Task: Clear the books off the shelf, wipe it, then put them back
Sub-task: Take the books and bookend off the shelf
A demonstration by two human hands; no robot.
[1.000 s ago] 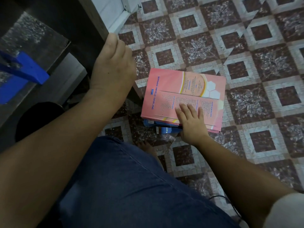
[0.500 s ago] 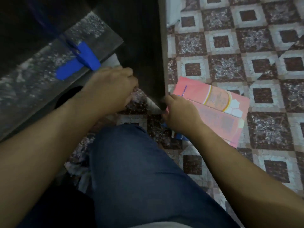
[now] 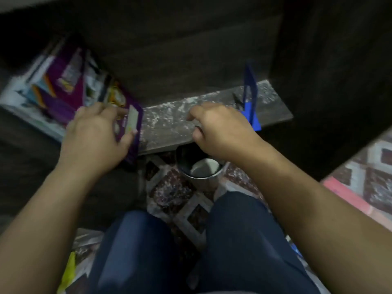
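Head view: the left hand (image 3: 95, 132) pinches the end purple book (image 3: 132, 118) of the leaning row (image 3: 65, 79) on the dusty shelf (image 3: 169, 122); the right hand (image 3: 222, 130) hovers loosely curled, empty. Pulling that book may let the row slump off the edge onto the cup (image 3: 201, 168) below.

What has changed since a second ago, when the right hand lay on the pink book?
The right hand left the pink book and moved up over the dusty shelf, holding nothing. The left hand came off the cabinet's edge and now grips the purple book at the end of the row. The pink book stays on the floor, the blue bookend on the shelf.
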